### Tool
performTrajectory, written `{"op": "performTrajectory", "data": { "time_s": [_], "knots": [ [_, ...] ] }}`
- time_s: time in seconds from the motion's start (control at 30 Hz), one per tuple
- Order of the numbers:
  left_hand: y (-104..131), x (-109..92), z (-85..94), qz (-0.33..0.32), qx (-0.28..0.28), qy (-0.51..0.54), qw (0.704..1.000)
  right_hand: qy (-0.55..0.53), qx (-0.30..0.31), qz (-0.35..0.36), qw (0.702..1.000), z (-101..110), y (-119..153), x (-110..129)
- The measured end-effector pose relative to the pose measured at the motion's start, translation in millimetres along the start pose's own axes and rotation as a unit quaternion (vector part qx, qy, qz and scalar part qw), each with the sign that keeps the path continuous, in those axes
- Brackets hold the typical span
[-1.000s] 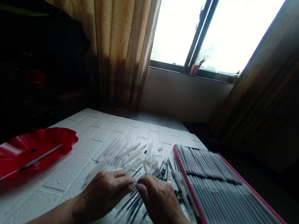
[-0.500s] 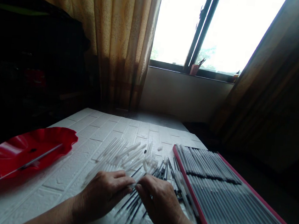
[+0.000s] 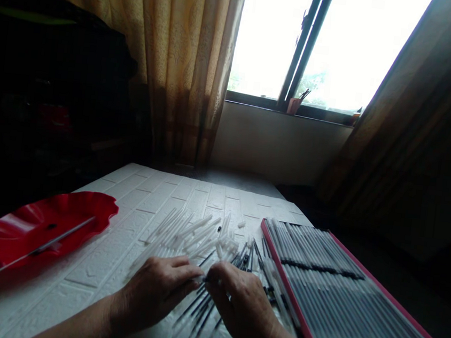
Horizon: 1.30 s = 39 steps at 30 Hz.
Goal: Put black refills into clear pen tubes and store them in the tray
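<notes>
I have both hands close together over the white, brick-patterned counter [image 3: 90,267].
The left hand's [image 3: 157,280] fingers pinch a small, pale, translucent piece [image 3: 200,279]; the right hand's [image 3: 240,297] are curled just beside it, around what I cannot tell. Thin black rods [image 3: 204,307] lie beneath the fingers, slender clear plastic tubes [image 3: 198,233] just beyond, a red-rimmed box [image 3: 301,321] of grey sticks [image 3: 356,306] to their right.

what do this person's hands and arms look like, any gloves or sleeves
The left hand and right hand are bare, without gloves. No sleeve shows on the visible forearms, and no watch or bracelet on either wrist. It's too dim to rule out a ring.
</notes>
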<state>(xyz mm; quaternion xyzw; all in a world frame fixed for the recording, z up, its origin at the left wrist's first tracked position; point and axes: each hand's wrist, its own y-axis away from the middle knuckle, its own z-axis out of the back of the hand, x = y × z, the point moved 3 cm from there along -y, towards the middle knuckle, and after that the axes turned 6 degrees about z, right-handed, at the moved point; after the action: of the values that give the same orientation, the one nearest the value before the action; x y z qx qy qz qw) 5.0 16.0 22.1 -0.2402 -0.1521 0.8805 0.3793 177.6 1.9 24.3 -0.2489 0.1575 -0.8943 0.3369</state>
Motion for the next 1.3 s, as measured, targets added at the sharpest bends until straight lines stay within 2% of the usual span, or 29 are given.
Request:
{"op": "performTrajectory", "data": {
  "time_s": [0.23, 0.47, 0.77, 0.97, 1.3],
  "knots": [
    [0, 0, -4.5, -0.009, 0.019, 0.001, 1.0, 0.053, 0.044, -0.026, 0.997, -3, 0, -1],
    [0, 1, -3.3, -0.001, 0.013, 0.001, 1.0, 0.034, 0.019, -0.002, 0.999, 0, 2, 0],
    [1, 0, -5.4, 0.001, 0.036, 0.0, 0.999, 0.039, 0.044, -0.035, 0.998, -3, 2, -5],
    [-1, 1, -2.9, -0.001, 0.022, -0.01, 1.0, 0.032, 0.052, 0.001, 0.998, 2, 2, -2],
    [0, 2, -1.1, 0.019, 0.024, 0.026, 0.999, 0.016, 0.046, 0.008, 0.999, 7, 5, -6]
  ]
}}
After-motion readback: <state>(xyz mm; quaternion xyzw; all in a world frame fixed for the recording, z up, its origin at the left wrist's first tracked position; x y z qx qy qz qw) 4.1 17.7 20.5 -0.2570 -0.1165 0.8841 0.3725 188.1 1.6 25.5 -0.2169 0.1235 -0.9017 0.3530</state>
